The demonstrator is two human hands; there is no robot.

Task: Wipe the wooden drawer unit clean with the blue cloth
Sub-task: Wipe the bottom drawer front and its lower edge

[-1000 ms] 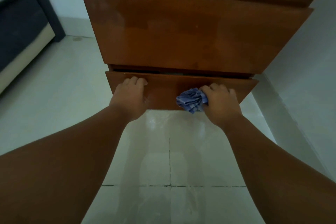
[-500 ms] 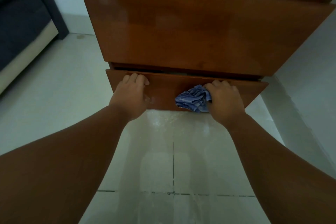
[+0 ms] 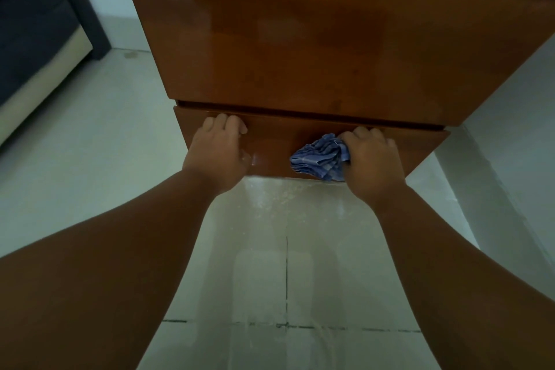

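Observation:
The wooden drawer unit (image 3: pixel 300 39) fills the top of the view, its glossy brown fronts facing me. My left hand (image 3: pixel 217 153) presses on the left part of the bottom drawer front (image 3: pixel 273 141), its fingers lying up to the front's top edge. My right hand (image 3: pixel 372 162) grips the bunched blue checked cloth (image 3: pixel 319 159) and holds it against the same front, right of centre. Only a thin dark gap shows above the bottom drawer.
Pale tiled floor (image 3: pixel 285 264) lies under my arms. A dark sofa with a light base (image 3: pixel 33 48) stands at the far left. A white wall with a skirting (image 3: pixel 495 174) runs close along the unit's right side.
The gap above the bottom drawer has narrowed as both hands pushed the front inward. The view has moved closer to the unit. The cloth stays in my right hand.

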